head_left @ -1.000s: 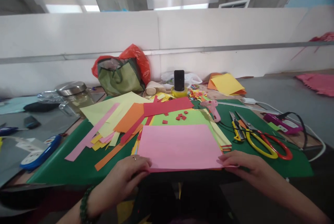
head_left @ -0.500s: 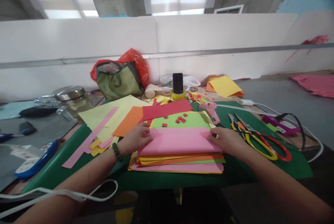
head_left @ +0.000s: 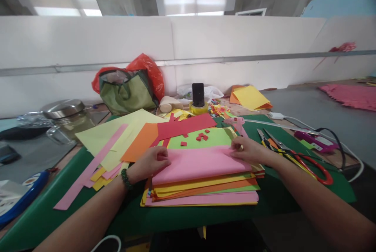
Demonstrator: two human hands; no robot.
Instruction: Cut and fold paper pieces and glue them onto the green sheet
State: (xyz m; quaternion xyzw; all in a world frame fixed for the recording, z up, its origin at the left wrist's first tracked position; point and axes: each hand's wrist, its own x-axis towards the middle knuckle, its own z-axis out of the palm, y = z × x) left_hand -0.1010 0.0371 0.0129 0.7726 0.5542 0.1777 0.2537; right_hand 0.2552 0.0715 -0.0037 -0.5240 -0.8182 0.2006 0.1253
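Observation:
A pink sheet of paper (head_left: 199, 164) lies folded over on top of a stack of coloured sheets (head_left: 202, 191) on the green mat (head_left: 58, 213). My left hand (head_left: 149, 162) pinches the sheet's left far corner with curled fingers. My right hand (head_left: 248, 151) pinches the right far corner. Both hands press the folded edge down onto the stack. A dark bead bracelet (head_left: 125, 178) sits on my left wrist.
Loose strips and sheets of pink, yellow, orange and red paper (head_left: 117, 142) lie left and behind. A pink glue gun (head_left: 237, 123), scissors (head_left: 305, 160) and cutters lie right. A phone on a tape roll (head_left: 198, 97), a green bag (head_left: 126, 89) and a glass jar (head_left: 66, 118) stand behind.
Both hands lifted the pink sheet's near edge from the table's front and folded it away onto its far edge. The stack under it now shows.

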